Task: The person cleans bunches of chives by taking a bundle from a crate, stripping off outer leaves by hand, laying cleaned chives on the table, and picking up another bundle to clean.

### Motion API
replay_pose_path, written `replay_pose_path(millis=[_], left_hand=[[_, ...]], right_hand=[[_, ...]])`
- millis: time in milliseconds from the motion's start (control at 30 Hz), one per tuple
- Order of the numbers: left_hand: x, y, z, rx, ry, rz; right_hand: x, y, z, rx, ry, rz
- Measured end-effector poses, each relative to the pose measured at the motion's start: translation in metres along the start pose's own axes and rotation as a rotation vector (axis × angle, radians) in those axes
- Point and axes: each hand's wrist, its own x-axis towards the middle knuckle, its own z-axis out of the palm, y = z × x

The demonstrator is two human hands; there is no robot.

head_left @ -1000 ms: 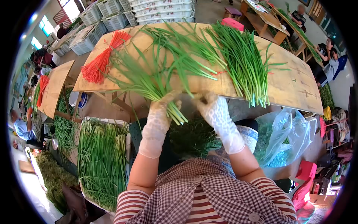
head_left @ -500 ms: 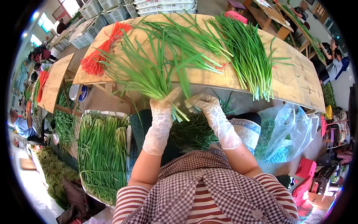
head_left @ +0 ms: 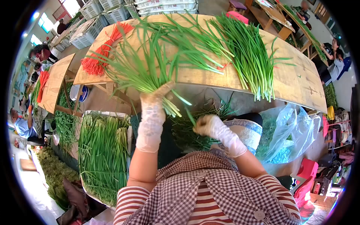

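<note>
My gloved left hand [head_left: 155, 95] is wrapped round a bunch of long green stalks [head_left: 148, 77], pale ends pointing down right and leaves spread over the table's front edge. Lower and to the right, my gloved right hand [head_left: 207, 125] is closed on a thin green leaf [head_left: 190, 117], somewhat blurred. On the wooden table [head_left: 296, 84] lie a large pile of green stalks [head_left: 249, 56], a smaller loose group [head_left: 198, 56] and a bundle of red ties [head_left: 98, 60] at the left.
A crate of green stalks [head_left: 103, 157] stands at lower left. Loose greens [head_left: 195, 133] lie below the table, before my lap. A clear plastic bag [head_left: 292, 131] is at the right. White crates [head_left: 165, 6] are stacked behind the table. Other people sit at tables on both sides.
My right hand has moved down and away from the bunch, with the thin leaf. My left hand, still round the stalks, has shifted slightly left and up.
</note>
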Motion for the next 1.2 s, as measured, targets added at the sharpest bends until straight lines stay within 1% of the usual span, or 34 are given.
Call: replay_pose_path(millis=[33,100,133,167,200,233,267,300,367,467,567,600,700,733,833,867,967,1000,1033,1100,1133,1200], left_hand=[[0.004,0.01,-0.004,-0.038,-0.072,0.017],[-0.009,0.048,0.004,-0.165,-0.145,-0.045],[-0.01,0.06,-0.001,-0.161,-0.212,-0.116],[-0.007,0.054,-0.001,-0.161,-0.178,-0.161],[0.002,0.045,0.001,-0.158,-0.148,-0.2],[0.011,0.035,0.003,-0.157,-0.122,-0.229],[0.014,0.025,0.004,-0.157,-0.108,-0.276],[0.011,0.017,0.005,-0.053,-0.1,-0.28],[0.012,-0.006,0.005,-0.067,-0.089,-0.091],[0.009,-0.012,0.001,-0.1,-0.052,-0.208],[0.006,-0.005,0.001,-0.167,-0.095,-0.269],[0.008,-0.005,-0.004,-0.182,-0.15,-0.27],[0.005,-0.004,-0.008,-0.234,-0.064,-0.331],[0.002,-0.008,-0.01,-0.282,-0.062,-0.343],[-0.001,-0.019,-0.007,-0.176,0.041,-0.385],[-0.002,-0.022,-0.006,-0.092,0.03,-0.342],[-0.004,-0.028,-0.007,-0.128,-0.099,-0.339],[-0.003,-0.036,-0.01,-0.171,-0.146,-0.345],[-0.006,-0.033,-0.008,-0.216,-0.182,-0.383],[-0.013,-0.023,0.0,-0.306,-0.255,-0.461],[-0.012,-0.027,0.0,-0.287,-0.253,-0.472],[-0.014,-0.028,0.0,-0.245,-0.203,-0.414]], right_hand=[[0.001,0.008,0.005,-0.362,-0.136,0.072],[-0.005,0.02,0.006,-0.482,-0.089,0.102],[-0.01,0.013,0.0,-0.331,0.167,-0.052],[-0.019,0.0,-0.008,-0.17,0.415,-0.201],[-0.02,-0.015,-0.023,-0.118,0.566,-0.382],[-0.018,-0.025,-0.035,-0.11,0.731,-0.471],[-0.017,-0.033,-0.049,-0.271,0.835,-0.381],[-0.013,-0.041,-0.062,-0.436,0.938,-0.307],[0.004,-0.04,-0.079,-0.557,1.158,-0.397],[0.036,-0.022,-0.097,-0.934,1.101,-0.17],[0.066,-0.012,-0.106,-1.271,1.131,-0.096],[0.077,0.001,-0.1,-1.178,1.126,-0.095],[0.032,-0.044,-0.081,-0.327,0.978,-0.39],[0.018,-0.063,-0.077,0.359,0.619,-0.131],[0.012,-0.056,-0.061,0.585,0.451,-0.153],[0.013,-0.051,-0.056,0.652,0.458,-0.154],[0.006,-0.051,-0.044,0.739,0.358,-0.153],[0.011,-0.047,-0.036,0.759,0.356,-0.15],[0.013,-0.047,-0.027,0.683,0.414,-0.176],[0.011,-0.046,-0.019,0.519,0.357,-0.22],[0.009,-0.048,-0.018,0.328,0.403,-0.283],[0.0,-0.059,-0.019,0.051,0.708,-0.4]])
